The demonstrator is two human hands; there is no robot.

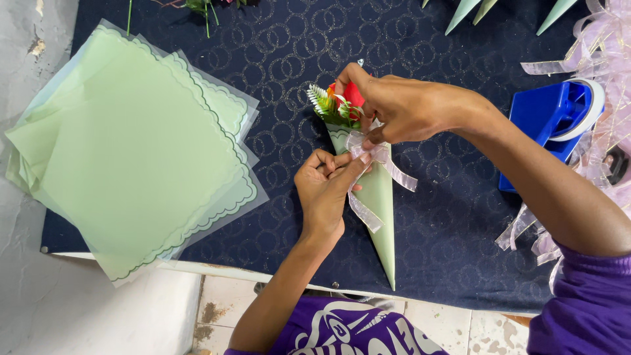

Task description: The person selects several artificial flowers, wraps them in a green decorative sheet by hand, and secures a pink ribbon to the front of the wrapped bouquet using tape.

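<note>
Person in purple top works at a table (453, 217) covered with dark blue cloth printed with ring patterns. Pale green paper cone (381, 210) lies mid-table, tip pointing to the near edge, wide mouth far. Out of the mouth: a red flower (353, 94) and green fern-like leaves (328, 105).

Left hand (325, 190) sits on the left side of the cone, fingers curled, thumb and forefinger pinched onto the sheer pale pink ribbon bow (374, 158) tied across the cone. Right hand (401, 105) reaches in from the right above the cone mouth, fingers bent down, fingertips pinching the upper part of the same bow, knuckles touching the flower. Ribbon tails trail down and right over the cone.

Left of the cone, well apart: a fanned stack of pale green scallop-edged paper sheets (138, 151) hanging over the table's near-left edge. Right side: blue plastic tape dispenser (552, 118); beside it a loose heap of pink ribbon (605, 59) spilling off the right edge. Far edge: tips of more green cones (463, 13). Tiled floor (493, 329) shows near.
</note>
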